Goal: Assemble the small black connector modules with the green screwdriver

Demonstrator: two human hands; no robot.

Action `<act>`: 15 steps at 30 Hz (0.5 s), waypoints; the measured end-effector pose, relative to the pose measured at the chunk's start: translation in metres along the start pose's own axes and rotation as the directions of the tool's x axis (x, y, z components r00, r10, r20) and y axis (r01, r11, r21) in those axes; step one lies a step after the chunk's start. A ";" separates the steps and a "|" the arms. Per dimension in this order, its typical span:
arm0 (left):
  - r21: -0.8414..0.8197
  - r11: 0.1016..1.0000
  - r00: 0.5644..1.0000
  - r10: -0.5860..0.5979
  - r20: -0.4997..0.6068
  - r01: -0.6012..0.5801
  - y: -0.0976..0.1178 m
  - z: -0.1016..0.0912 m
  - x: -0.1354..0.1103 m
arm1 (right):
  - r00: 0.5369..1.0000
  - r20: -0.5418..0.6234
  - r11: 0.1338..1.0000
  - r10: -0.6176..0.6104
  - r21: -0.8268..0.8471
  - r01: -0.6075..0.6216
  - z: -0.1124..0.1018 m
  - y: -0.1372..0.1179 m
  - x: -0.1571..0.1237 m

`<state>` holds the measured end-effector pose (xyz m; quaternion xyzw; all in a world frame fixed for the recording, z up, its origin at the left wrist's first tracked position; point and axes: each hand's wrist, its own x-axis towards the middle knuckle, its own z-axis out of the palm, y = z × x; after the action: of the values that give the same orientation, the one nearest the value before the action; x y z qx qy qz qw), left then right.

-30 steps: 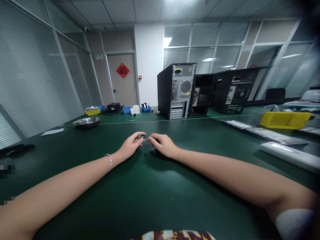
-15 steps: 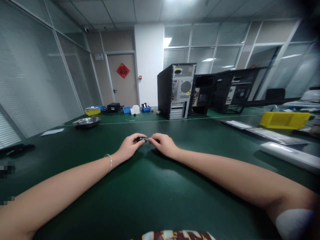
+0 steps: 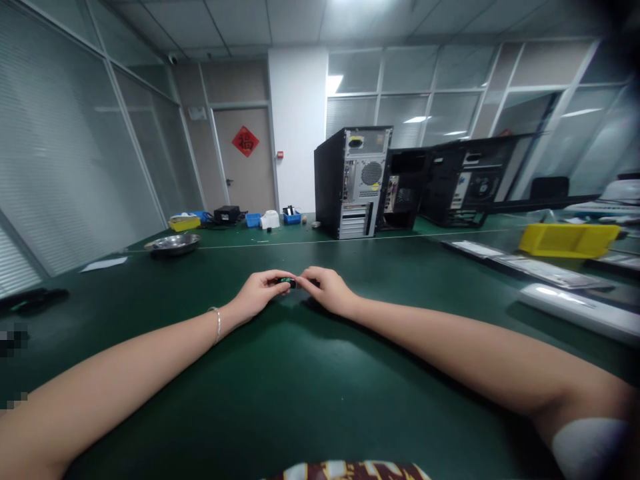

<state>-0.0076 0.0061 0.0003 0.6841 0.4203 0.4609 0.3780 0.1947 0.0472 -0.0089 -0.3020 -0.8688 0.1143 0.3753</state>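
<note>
Between the thumb and fingers of my left hand (image 3: 256, 292) is a small black piece with green on it (image 3: 287, 283), perhaps a little circuit board; its exact kind is too small to make out. My right hand (image 3: 327, 291) meets it from the other side, thumb and fingertips pinched together at the piece's right end. Whatever the right fingers grip is hidden behind them. Both hands are just above the green tabletop (image 3: 300, 373), and a bracelet (image 3: 217, 325) circles my left wrist.
Several computer cases (image 3: 357, 183) stand at the back right. A metal dish (image 3: 175, 245) lies at the left, with blue bins (image 3: 253, 220) and a black box (image 3: 227, 214) behind. A yellow bin (image 3: 570, 240) and a long white case (image 3: 580, 310) occupy the right.
The black and green piece has shifted slightly right with my left fingers. The gap between the two hands, where a small silvery bit showed, has closed. My right hand has barely moved.
</note>
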 end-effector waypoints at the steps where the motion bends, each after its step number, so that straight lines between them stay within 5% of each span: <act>1: -0.014 1.000 1.000 -0.010 -0.003 0.010 0.000 0.000 0.000 | 1.000 0.000 1.000 0.004 0.003 -0.004 0.000 0.000 0.000; 9: -0.131 0.990 0.991 -0.064 -0.118 0.048 -0.007 0.000 0.004 | 0.999 -0.031 0.997 0.014 0.080 -0.011 0.001 0.002 0.002; 15: -0.292 0.954 0.997 -0.067 0.023 0.071 -0.011 0.000 0.005 | 0.996 -0.024 0.986 -0.090 0.138 0.093 0.001 0.001 0.001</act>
<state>-0.0095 0.0144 -0.0082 0.6087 0.3685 0.5001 0.4936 0.1937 0.0490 -0.0095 -0.2359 -0.8684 0.1547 0.4079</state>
